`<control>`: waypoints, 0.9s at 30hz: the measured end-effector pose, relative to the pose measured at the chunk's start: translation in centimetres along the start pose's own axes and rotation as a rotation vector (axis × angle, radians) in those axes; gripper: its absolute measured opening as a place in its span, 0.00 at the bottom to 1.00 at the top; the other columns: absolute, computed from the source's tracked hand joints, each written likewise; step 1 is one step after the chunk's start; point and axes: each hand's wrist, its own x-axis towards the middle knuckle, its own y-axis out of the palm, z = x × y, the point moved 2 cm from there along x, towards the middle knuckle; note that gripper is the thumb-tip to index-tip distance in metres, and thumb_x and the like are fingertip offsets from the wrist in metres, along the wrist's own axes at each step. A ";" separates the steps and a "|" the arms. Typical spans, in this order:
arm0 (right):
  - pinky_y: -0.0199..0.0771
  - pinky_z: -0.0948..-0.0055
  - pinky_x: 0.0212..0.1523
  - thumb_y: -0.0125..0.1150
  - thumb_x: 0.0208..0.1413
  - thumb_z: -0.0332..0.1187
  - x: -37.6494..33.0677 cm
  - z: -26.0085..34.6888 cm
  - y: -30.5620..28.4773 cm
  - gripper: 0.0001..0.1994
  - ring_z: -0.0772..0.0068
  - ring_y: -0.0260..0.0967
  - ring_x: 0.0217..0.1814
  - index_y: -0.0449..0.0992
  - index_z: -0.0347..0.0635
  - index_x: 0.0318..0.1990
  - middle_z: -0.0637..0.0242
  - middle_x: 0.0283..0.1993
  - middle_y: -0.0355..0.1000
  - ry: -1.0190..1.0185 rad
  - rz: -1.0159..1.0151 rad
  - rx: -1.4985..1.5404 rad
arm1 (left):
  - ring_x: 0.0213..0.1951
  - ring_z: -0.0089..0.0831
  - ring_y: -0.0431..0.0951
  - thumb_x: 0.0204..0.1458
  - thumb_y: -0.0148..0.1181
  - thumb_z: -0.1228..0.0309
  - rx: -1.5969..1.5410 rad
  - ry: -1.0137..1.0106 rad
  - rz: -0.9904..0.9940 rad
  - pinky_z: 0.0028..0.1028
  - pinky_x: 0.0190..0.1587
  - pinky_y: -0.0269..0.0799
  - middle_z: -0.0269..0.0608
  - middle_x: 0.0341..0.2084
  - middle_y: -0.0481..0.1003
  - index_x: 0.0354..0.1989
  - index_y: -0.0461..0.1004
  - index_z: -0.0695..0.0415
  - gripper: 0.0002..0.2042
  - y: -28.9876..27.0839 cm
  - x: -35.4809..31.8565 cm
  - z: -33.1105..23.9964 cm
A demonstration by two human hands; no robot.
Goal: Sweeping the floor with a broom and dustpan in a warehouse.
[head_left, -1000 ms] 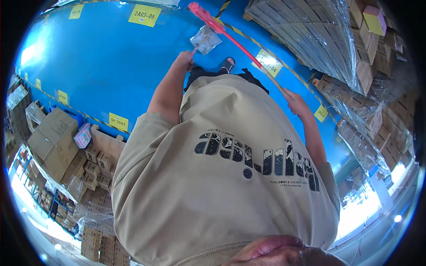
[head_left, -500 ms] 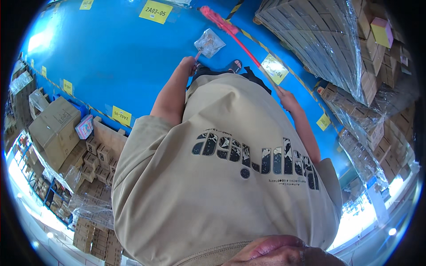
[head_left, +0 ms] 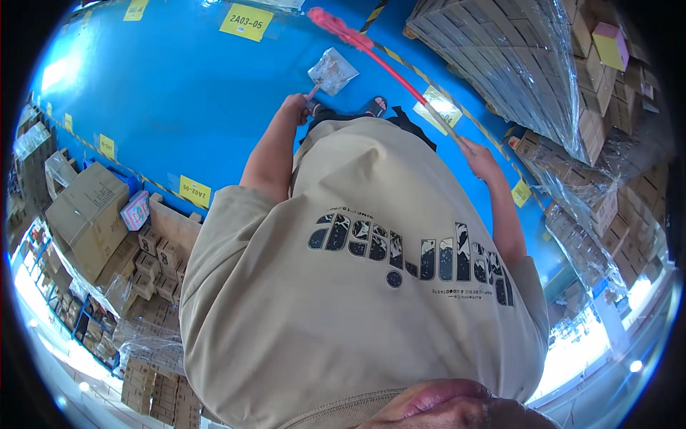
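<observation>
L hand clenched round the short handle of a metal dustpan, pan sitting on the blue floor just ahead of the person's feet. R hand clenched on the lower end of a red-handled broom, stick slanting away from the dustpan's R side, pink head on floor beyond the pan. Wrapped carton pallet stands R of the dustpan, loose boxes well apart to its L.

L hand w/ dustpan, R hand on pink broom, blue floor
</observation>
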 end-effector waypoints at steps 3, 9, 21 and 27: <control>0.70 0.62 0.44 0.45 0.59 0.46 3.4 -3.4 0.3 0.22 0.52 0.71 0.42 0.65 0.47 0.57 0.52 0.44 0.72 -0.353 -0.213 -0.169 | 0.09 0.23 0.57 0.50 0.42 0.72 -0.035 -0.020 0.005 0.23 0.11 0.50 0.36 0.09 0.60 0.21 0.66 0.60 0.09 -0.5 -0.9 0.6; 0.65 0.60 0.52 0.44 0.59 0.45 6.6 -3.8 1.1 0.22 0.45 0.64 0.52 0.65 0.43 0.57 0.46 0.50 0.67 -0.273 -0.166 -0.156 | 0.09 0.24 0.57 0.50 0.43 0.73 -0.091 -0.051 -0.024 0.23 0.11 0.50 0.37 0.09 0.61 0.22 0.63 0.60 0.07 -1.8 -0.2 3.5; 0.57 0.74 0.14 0.45 0.59 0.47 1.5 -0.4 3.0 0.22 0.77 0.57 0.14 0.65 0.51 0.58 0.69 0.18 0.60 0.049 0.271 0.162 | 0.09 0.23 0.57 0.49 0.41 0.73 -0.030 -0.013 -0.050 0.25 0.12 0.50 0.37 0.09 0.60 0.20 0.64 0.59 0.08 -0.4 0.9 4.7; 0.56 0.75 0.13 0.47 0.59 0.47 0.0 0.1 2.4 0.20 0.78 0.56 0.14 0.67 0.53 0.57 0.71 0.18 0.61 0.050 0.258 0.210 | 0.09 0.23 0.56 0.49 0.41 0.71 -0.017 -0.016 -0.051 0.24 0.12 0.48 0.34 0.08 0.59 0.17 0.64 0.57 0.10 -1.7 3.5 5.7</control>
